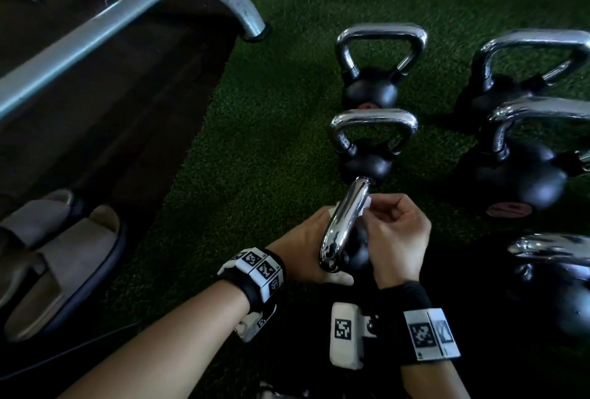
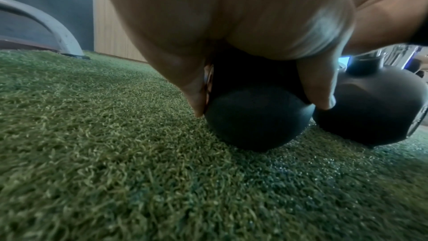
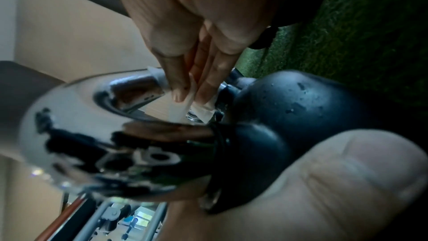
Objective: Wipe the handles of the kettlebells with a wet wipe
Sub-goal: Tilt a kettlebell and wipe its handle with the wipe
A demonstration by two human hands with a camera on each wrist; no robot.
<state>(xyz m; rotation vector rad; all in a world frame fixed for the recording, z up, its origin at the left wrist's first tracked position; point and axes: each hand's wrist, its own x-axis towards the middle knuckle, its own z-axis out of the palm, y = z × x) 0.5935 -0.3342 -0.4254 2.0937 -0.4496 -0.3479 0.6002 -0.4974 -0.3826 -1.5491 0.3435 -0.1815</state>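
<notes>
Grip: left hand (image 1: 306,239) steadies kettlebell (image 1: 357,251) on turf; right hand (image 1: 396,226) fingers pinch wipe (image 3: 197,105).
Technique: drag wipe fully around the handle (image 1: 344,223), pressing firmly.

Bare forearms; each wrist carries a black strap (image 1: 403,296) bearing white blocks printed with black square-code markers (image 1: 423,334), plus a white camera housing (image 1: 346,339).

On the turf (image 1: 261,130) a near kettlebell (image 1: 346,232) sits between the left hand (image 1: 306,239) and right hand (image 1: 399,232), two kettlebells (image 1: 370,156) lined beyond it, more kettlebells (image 1: 517,175) right, a bench frame (image 1: 95,31) far left.
</notes>
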